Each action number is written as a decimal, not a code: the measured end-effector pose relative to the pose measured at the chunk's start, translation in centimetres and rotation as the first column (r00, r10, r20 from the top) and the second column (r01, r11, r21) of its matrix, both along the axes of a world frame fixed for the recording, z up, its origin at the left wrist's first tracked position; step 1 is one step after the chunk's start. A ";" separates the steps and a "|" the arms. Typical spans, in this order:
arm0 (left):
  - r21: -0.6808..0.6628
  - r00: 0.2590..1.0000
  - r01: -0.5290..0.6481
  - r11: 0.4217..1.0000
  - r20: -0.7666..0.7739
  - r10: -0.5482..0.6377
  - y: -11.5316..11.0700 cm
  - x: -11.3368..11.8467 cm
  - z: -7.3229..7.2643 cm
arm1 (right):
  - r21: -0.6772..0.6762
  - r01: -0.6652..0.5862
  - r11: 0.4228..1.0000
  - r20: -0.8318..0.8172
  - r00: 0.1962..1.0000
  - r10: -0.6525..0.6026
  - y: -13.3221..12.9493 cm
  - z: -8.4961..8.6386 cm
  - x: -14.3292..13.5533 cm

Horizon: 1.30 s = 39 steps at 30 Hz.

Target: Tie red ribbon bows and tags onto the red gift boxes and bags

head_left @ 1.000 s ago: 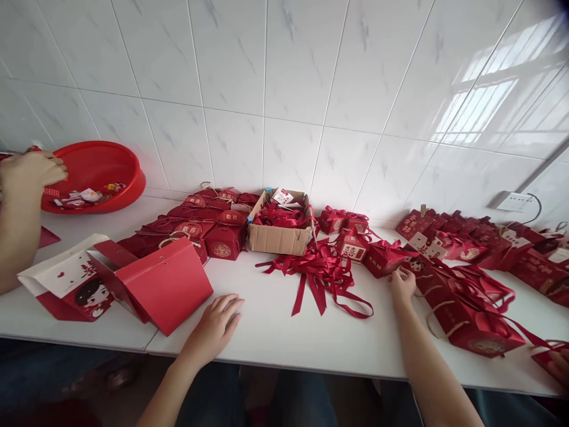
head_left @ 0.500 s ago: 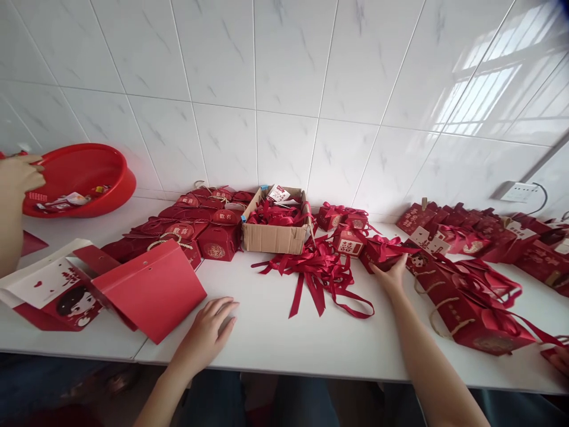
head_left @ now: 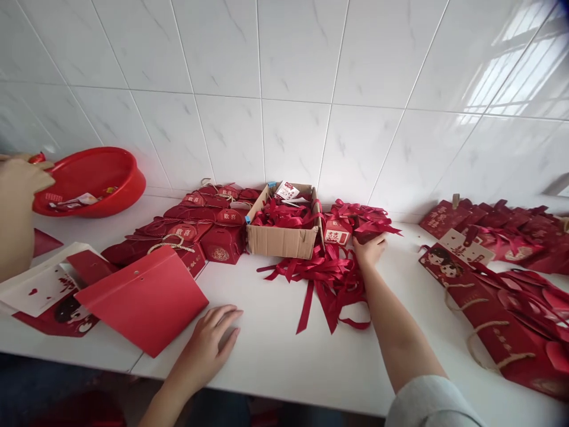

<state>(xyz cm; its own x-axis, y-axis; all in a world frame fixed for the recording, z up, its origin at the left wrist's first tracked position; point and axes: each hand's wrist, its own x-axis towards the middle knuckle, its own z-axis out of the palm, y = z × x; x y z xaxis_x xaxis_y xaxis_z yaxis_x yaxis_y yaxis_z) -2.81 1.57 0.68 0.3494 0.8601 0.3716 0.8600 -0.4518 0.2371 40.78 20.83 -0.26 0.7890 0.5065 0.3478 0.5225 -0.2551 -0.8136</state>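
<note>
My right hand (head_left: pixel 370 249) reaches across the white table (head_left: pixel 284 362) and closes on a small dark red ribboned gift box (head_left: pixel 365 230). That box sits against other small red boxes (head_left: pixel 336 232) beside an open cardboard box (head_left: pixel 281 240) full of red ribbons. A heap of loose red ribbons (head_left: pixel 323 276) lies under my forearm. My left hand (head_left: pixel 212 341) rests flat on the table, fingers spread, holding nothing, next to a flattened red paper bag (head_left: pixel 144 299).
Another person's hand (head_left: pixel 20 181) is at a red plastic basin (head_left: pixel 91 178) with sweets at far left. Folded red boxes (head_left: pixel 200 222) pile behind the bag. Red gift bags with rope handles (head_left: pixel 493 308) cover the right side. A tiled wall backs the table.
My right hand has slid left from the bags on the right, carrying the small ribboned boxes up against the cardboard box. My left hand stayed put. The view shifted right.
</note>
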 end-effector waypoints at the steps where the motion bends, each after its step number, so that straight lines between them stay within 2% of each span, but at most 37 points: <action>1: -0.007 1.000 -0.006 1.000 -0.002 0.006 -0.1 0.0 0.0 | -0.004 0.009 1.000 -0.004 1.000 -0.009 0.3 0.1 -0.1; 4: -0.025 1.000 -0.019 1.000 0.006 0.019 -0.2 -0.2 -0.1 | -0.009 0.041 0.999 -0.027 0.999 -0.041 0.4 0.0 0.4; 7: -0.027 1.000 -0.025 0.999 0.010 0.025 -0.2 -0.3 -0.4 | -0.002 0.084 0.996 -0.057 0.995 -0.084 0.2 -0.3 2.0; 9: -0.023 1.000 -0.030 0.999 0.003 0.031 -0.1 -0.4 -0.5 | 0.001 0.069 0.998 -0.071 0.995 -0.069 0.5 -0.5 3.3; 13: -0.033 0.999 -0.041 0.999 -0.017 0.041 0.1 -0.4 -0.7 | 0.003 -0.146 0.989 -0.052 0.988 0.146 1.9 -0.8 4.8; 18: -0.051 0.999 -0.043 0.998 -0.015 0.042 0.3 -0.4 -0.9 | 0.015 -0.436 0.900 0.033 0.900 0.435 3.4 -1.5 3.4; 22: -0.057 0.999 -0.045 0.997 -0.009 0.044 0.3 -0.3 -0.8 | 0.036 -0.532 0.846 0.095 0.845 0.527 3.1 -1.6 2.8; 27: -0.060 0.999 -0.042 0.997 -0.009 0.042 0.3 -0.2 -0.6 | 0.042 -0.506 0.861 0.137 0.857 0.497 2.5 -1.7 2.3; 31: -0.052 0.999 -0.045 0.998 0.004 0.045 0.2 -0.2 -0.6 | 0.042 -0.428 0.903 0.167 0.894 0.416 2.7 -1.3 0.5; 36: -0.053 0.999 -0.045 0.998 -0.001 0.045 0.2 -0.2 -0.5 | 0.055 -0.368 0.928 0.161 0.921 0.356 2.9 -0.6 -2.0; 39: -0.043 0.999 -0.047 0.998 -0.006 0.047 0.2 -0.1 -0.4 | 0.074 -0.330 0.941 0.139 0.938 0.318 2.7 -0.3 -2.5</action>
